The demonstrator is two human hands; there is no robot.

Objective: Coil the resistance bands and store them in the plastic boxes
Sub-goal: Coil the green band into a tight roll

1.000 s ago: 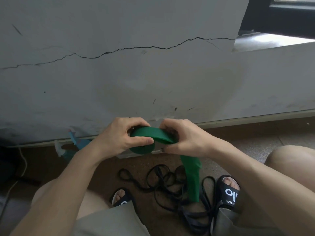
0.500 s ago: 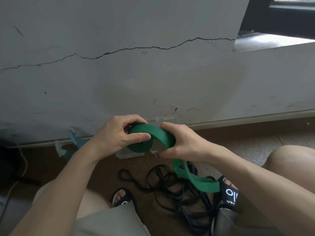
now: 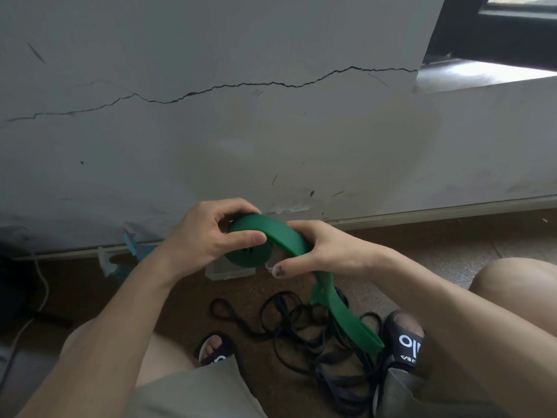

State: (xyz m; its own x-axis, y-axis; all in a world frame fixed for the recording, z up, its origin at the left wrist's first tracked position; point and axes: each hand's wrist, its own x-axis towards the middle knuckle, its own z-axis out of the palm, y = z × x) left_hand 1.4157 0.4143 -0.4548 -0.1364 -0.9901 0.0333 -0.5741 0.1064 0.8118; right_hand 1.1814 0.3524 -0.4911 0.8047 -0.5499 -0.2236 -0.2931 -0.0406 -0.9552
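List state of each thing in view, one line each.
green band: partly coiled, loose tail hanging toward the floor
left hand: grip pinches the coil
right hand: grip curled over the band, feeding it onto the coil
black bands: uncoiled, tangled on the floor
clear plastic box: on the floor behind the coil, mostly hidden; contents cannot be told

Bare arms, grey shorts [image 3: 193, 390], black slides [image 3: 405, 342] (white lettering).
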